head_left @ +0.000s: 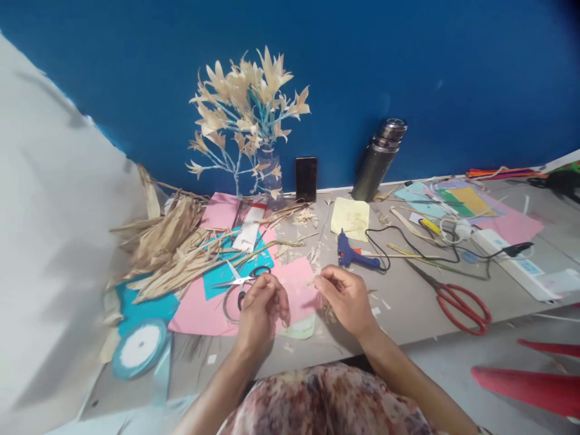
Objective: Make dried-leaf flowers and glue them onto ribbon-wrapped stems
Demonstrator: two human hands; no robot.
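My right hand (pixel 347 297) is raised over the table edge, thumb and fingertips pinched on a small pale piece (pixel 310 282) whose kind is too small to tell. My left hand (pixel 266 305) is closed beside it, thumb against the curled fingers; whatever it may hold is hidden. Small scissors with dark handles (pixel 236 279) lie spread just beyond the left hand. Beneath both hands are pink paper sheets (pixel 296 284) and a pale green slip (pixel 302 329). A blue glue gun (pixel 357 257) rests on its side past my right hand.
Dried husks (pixel 176 241) heap at the left, near a blue ribbon roll (pixel 140 347). Husk flowers (pixel 247 90) stand at the back by a phone (pixel 306 179) and a leaning flask (pixel 380 160). Red-handled scissors (pixel 462 308), cords and a power strip (pixel 516 263) occupy the right.
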